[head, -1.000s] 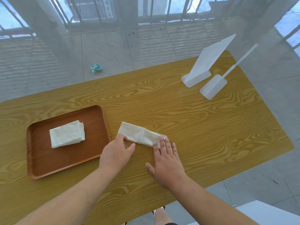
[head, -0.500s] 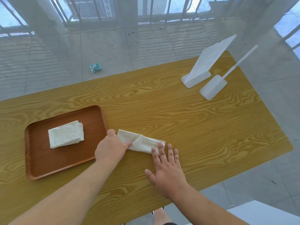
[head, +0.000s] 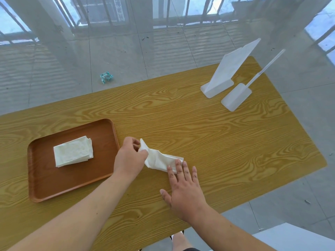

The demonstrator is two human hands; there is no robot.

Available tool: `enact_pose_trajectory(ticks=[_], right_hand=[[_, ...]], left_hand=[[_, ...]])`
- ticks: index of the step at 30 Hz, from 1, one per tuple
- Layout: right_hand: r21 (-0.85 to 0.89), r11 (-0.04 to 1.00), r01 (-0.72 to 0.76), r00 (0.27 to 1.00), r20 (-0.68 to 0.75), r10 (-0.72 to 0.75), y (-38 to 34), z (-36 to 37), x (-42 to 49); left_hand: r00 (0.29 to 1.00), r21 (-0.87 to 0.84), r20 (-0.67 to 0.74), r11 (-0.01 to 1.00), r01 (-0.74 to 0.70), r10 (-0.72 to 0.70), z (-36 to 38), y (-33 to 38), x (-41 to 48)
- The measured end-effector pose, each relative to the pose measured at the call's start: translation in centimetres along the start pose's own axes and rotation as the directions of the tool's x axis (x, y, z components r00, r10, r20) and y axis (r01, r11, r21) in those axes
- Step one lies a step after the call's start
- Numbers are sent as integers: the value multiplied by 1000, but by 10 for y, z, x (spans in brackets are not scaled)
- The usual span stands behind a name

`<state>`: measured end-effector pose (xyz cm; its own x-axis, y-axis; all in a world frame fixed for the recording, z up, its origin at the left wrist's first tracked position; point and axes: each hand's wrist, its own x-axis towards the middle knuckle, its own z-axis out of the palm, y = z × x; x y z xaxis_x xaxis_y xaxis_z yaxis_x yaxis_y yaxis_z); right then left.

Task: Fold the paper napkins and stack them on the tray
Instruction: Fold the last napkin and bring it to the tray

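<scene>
Entries run left to right across the yellow wood-grain table (head: 217,142).

1. Brown rectangular wooden tray (head: 72,180), near left of the table. It holds a stack of folded white paper napkins (head: 73,151) a little left of its centre. The stack's long axis runs left to right, with the right end swung slightly far. Unchanged over the last second.

2. Left hand (head: 129,158), just right of the tray's right rim. Its thumb and curled fingers pinch the left end of item 3. A second ago it lay low against that end on the table; now the pinched end is raised.

3. White paper napkin, half-folded into a long strip (head: 159,159), on the table between the two hands.
   - Change: the left end has come up off the wood, while the right end has stayed flat.
   - Judgement: the next fold is starting, left end over onto right, and the strip is not yet ready for the tray.
   - Orientation: the long axis runs from far left to near right, and the lifted tip points up and away.

4. Right hand (head: 184,189), near centre. It lies flat with straight, spread fingers, and the fingertips press the strip's right end, as before.

5. Two white plastic stands, far right: a slanted panel (head: 226,75) and a flat base with a thin rod (head: 235,97). Neither has moved.
</scene>
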<state>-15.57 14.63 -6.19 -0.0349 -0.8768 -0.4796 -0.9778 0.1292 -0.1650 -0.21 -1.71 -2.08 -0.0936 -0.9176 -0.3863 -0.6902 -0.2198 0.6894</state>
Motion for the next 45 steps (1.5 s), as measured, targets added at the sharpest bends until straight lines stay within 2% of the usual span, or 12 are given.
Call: enact_pose_trajectory(ticks=[3, 6, 9, 12, 16, 21, 26, 31, 35, 39, 42, 45], right_hand=[[-12, 1000, 6, 1000, -2, -6, -3, -2, 1], [-15, 1000, 13, 1000, -16, -13, -5, -3, 0], [-16, 1000, 20, 1000, -22, -20, -3, -3, -1], [-2, 1000, 13, 1000, -8, -13, -3, -2, 0], [96, 995, -6, 999, -48, 10, 1, -5, 2], [161, 987, 25, 992, -123, -5, 13, -11, 3], [87, 995, 58, 981, -191, -40, 13, -18, 2], [111, 988, 108, 964, -254, -76, 12, -21, -1], [241, 969, 60, 980, -199, -12, 14, -31, 9], [603, 792, -96, 959, -156, 235, 16, -51, 22], [702, 695, -156, 943, -103, 315, 23, -69, 33], [902, 366, -230, 963, 158, 217, 28, -85, 43]], left_hand=[[961, 21, 98, 965, -262, 259, 10, 16, -15], [889, -53, 316, 941, -333, 332, 23, 26, -29], [925, -57, 236, 955, -292, 297, 30, 22, -32], [985, 166, 63, 972, -168, 159, 25, 5, -21], [978, 340, 203, 940, -22, -50, 17, -17, -7], [960, 274, 279, 959, -69, -11, 16, -18, -11], [983, 397, 182, 915, -79, 6, 20, -14, -14], [987, 231, 154, 973, 7, -43, 12, -11, 0], [941, -227, 270, 937, 266, -202, 6, -8, 5], [891, -395, 430, 856, 332, -147, -1, 1, 4], [871, -442, 477, 825, 353, -117, -5, 9, 3], [848, -494, 522, 777, 390, -93, -7, 16, 2]])
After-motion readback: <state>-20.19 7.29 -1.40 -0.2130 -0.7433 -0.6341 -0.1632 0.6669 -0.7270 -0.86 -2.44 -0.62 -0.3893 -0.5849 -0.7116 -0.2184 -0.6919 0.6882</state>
